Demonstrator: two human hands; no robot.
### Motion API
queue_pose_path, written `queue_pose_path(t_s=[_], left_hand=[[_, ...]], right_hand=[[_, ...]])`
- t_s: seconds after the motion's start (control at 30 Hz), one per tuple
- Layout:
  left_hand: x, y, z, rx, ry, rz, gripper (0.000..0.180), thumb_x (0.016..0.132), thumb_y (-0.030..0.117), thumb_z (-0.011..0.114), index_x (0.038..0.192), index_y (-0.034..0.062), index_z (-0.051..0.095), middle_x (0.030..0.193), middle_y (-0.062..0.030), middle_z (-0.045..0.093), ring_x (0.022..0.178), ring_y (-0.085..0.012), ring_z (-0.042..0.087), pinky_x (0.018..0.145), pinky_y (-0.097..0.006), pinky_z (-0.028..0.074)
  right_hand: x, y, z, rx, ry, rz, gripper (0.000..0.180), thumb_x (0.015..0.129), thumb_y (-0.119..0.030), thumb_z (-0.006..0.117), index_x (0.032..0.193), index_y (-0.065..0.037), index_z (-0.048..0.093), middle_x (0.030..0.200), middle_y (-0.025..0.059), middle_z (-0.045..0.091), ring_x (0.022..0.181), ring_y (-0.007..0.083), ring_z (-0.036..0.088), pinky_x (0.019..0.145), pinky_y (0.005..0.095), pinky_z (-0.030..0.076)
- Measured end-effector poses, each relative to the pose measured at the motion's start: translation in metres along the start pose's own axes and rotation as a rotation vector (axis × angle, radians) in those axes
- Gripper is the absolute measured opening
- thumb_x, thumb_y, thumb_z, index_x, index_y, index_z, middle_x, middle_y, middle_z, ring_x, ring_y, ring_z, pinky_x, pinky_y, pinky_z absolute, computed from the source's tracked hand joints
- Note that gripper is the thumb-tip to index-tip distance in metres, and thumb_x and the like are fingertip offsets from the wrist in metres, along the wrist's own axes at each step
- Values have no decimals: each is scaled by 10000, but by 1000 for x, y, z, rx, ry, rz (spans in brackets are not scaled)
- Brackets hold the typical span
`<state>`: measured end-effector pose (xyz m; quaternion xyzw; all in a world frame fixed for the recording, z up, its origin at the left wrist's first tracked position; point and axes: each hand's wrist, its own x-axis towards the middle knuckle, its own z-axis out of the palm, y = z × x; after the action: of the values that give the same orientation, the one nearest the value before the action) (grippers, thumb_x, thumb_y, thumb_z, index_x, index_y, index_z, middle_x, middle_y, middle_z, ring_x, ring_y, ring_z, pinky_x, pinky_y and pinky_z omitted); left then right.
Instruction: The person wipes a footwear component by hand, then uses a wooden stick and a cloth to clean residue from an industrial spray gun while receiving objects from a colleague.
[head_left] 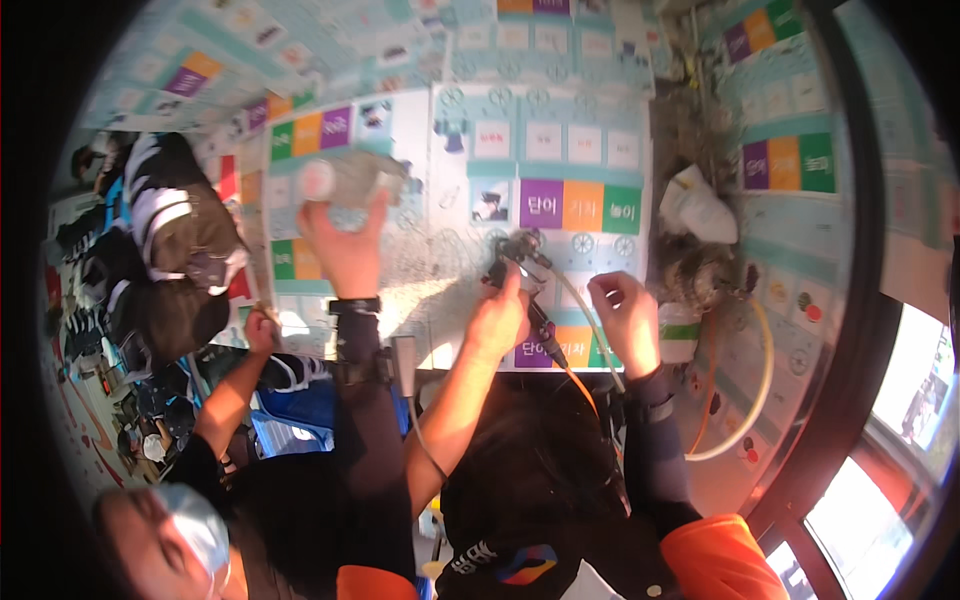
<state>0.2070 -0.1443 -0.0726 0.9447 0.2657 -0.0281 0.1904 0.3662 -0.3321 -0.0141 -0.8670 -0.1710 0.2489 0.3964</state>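
My left hand (345,245), beyond a black cuff, is raised over the patterned sheet with its fingers closed on a greyish bottle-like container (362,182). Motion blurs this container; a pale, pinkish round end shows at its left. My right hand (628,318) hovers at the right of the sheet, fingers curled in toward the thumb. What they hold, if anything, is too small to make out. Between my hands, a co-worker's hand (498,315) grips a small dark spray gun (520,255). A pale thin hose (580,300) runs from the gun past my right fingers.
Printed sheets (460,215) with coloured blocks line the work surface and walls. A white crumpled bag (697,205) and a coiled yellowish hose (765,380) lie at the right. Dark clothing and bags (180,230) crowd the left. The masked co-worker sits close at lower left, their other hand (262,330) near the sheet's edge.
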Motion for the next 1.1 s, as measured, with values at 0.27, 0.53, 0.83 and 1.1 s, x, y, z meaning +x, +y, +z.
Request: queue_pose_path(t_s=[0.27,0.53,0.83,1.1], left_hand=[[-14,5,47,-6,-67,366,408,862,88,694,1261,17,738,1266,-81,742,644,-152,673,742,-299,574],[6,48,64,-13,-6,252,97,854,122,716,798,72,655,1516,-105,626,921,-272,734,888,-409,594],[4,96,-70,-466,-110,51,170,925,90,742,1013,35,608,1375,-159,674,952,-253,727,875,-386,579],[-26,150,-153,-1466,-223,-49,584,1127,383,602,1543,-1,459,1487,-307,577,1342,-380,613,1155,-509,476]], right_hand=[[-28,35,84,-186,-75,-64,414,816,-70,838,1195,-25,679,1119,148,688,986,349,670,828,439,558],[-34,64,99,-261,-66,43,420,795,-82,800,1180,3,654,1069,176,618,1003,402,646,849,486,549],[-34,-21,6,-28,36,140,396,792,-43,842,1149,16,680,1080,191,625,961,402,673,826,452,572],[-66,-126,-78,254,-13,-319,392,784,5,843,1131,24,663,1093,165,589,973,356,658,824,404,569]])
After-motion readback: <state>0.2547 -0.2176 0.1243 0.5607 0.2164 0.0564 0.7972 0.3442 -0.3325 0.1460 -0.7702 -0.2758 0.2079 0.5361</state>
